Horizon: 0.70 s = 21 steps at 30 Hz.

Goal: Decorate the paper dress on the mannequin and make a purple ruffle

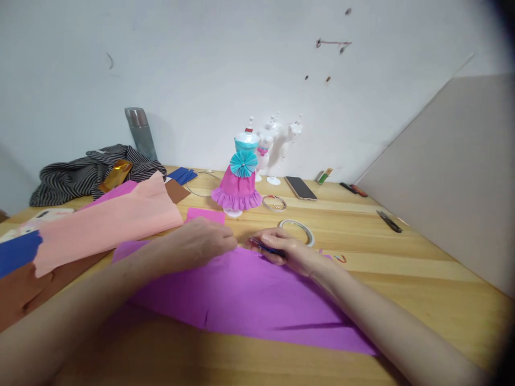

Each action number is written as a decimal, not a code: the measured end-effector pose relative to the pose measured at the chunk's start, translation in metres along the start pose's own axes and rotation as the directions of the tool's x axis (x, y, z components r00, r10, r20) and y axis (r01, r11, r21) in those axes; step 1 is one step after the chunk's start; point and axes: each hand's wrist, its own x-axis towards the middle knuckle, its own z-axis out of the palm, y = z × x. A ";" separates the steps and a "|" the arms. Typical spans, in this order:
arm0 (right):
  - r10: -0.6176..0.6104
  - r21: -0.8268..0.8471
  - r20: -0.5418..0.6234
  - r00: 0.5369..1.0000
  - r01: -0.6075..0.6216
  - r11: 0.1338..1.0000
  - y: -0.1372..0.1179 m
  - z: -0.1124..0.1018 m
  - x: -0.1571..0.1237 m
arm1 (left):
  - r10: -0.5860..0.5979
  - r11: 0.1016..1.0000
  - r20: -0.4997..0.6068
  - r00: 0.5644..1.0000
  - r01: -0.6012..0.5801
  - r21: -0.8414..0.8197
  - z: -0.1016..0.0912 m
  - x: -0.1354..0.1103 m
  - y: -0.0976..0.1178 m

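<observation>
Purple paper beneath both hands

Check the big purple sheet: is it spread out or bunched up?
Spread out: the purple sheet lies broad across the table, with a few creases. Whether it is doubled, I cannot tell.

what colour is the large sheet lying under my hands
Purple: the large sheet shows best in the head view.

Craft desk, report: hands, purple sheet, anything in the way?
Left hand curled over purple sheet, grip unclear. Right hand holds dark tool. White ring close behind right hand.
</observation>
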 end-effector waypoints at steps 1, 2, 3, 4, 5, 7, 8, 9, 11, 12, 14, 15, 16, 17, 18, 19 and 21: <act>-0.008 0.030 -0.010 1.000 0.008 1.000 -0.001 0.000 0.000 | 0.047 0.998 -0.016 0.999 -0.046 0.050 -0.001 -0.001 0.001; -0.005 0.044 -0.030 1.000 0.006 0.999 -0.002 0.001 0.000 | 0.091 0.992 -0.037 0.995 -0.087 0.089 -0.003 -0.002 0.003; 0.011 0.043 -0.053 0.999 -0.009 0.999 -0.003 0.002 0.000 | 0.133 0.985 -0.062 0.989 -0.125 0.121 -0.005 -0.003 0.004; 0.035 0.030 -0.074 0.997 -0.033 0.999 -0.004 0.003 0.000 | 0.173 0.975 -0.084 0.981 -0.158 0.156 -0.006 -0.004 0.005; 0.064 0.008 -0.090 0.994 -0.063 0.998 -0.005 0.005 0.000 | 0.210 0.962 -0.104 0.972 -0.187 0.197 -0.008 -0.004 0.007; 0.119 -0.046 -0.101 0.988 -0.124 0.991 -0.007 0.006 0.000 | 0.281 0.930 -0.143 0.949 -0.231 0.287 -0.009 -0.004 0.010; 0.138 -0.074 -0.094 0.986 -0.145 0.987 -0.007 0.007 0.000 | 0.306 0.913 -0.160 0.938 -0.242 0.328 -0.008 -0.003 0.012; 0.152 -0.103 -0.082 0.985 -0.160 0.982 -0.008 0.007 -0.001 | 0.327 0.898 -0.176 0.928 -0.248 0.363 -0.007 -0.002 0.014; 0.170 -0.155 -0.063 0.983 -0.178 0.972 -0.008 0.007 -0.002 | 0.368 0.872 -0.197 0.909 -0.264 0.412 -0.003 0.000 0.019; 0.173 -0.180 -0.052 0.984 -0.180 0.967 -0.009 0.007 -0.002 | 0.387 0.862 -0.203 0.899 -0.275 0.426 -0.001 0.001 0.021; 0.171 -0.221 -0.037 0.985 -0.175 0.959 -0.010 0.007 -0.003 | 0.407 0.852 -0.198 0.892 -0.293 0.433 0.000 0.002 0.026; 0.162 -0.239 -0.033 0.986 -0.166 0.957 -0.011 0.007 -0.003 | 0.397 0.860 -0.183 0.899 -0.294 0.418 -0.001 0.001 0.028; 0.151 -0.259 -0.030 0.988 -0.153 0.954 -0.012 0.006 -0.003 | 0.365 0.881 -0.156 0.918 -0.286 0.378 -0.003 0.000 0.030; 0.137 -0.286 -0.028 0.990 -0.139 0.948 -0.013 0.006 -0.003 | 0.313 0.914 -0.115 0.943 -0.266 0.306 -0.007 -0.001 0.031; 0.122 -0.317 -0.027 0.992 -0.124 0.940 -0.014 0.005 -0.004 | 0.250 0.950 -0.065 0.966 -0.232 0.207 -0.012 -0.003 0.031; 0.107 -0.353 -0.023 0.994 -0.108 0.930 -0.016 0.005 -0.004 | 0.177 0.981 -0.007 0.984 -0.176 0.077 -0.017 -0.006 0.028; 0.075 -0.427 -0.013 0.997 -0.074 0.901 -0.019 0.004 -0.006 | 0.071 0.977 0.071 0.995 -0.054 -0.208 -0.025 -0.010 0.018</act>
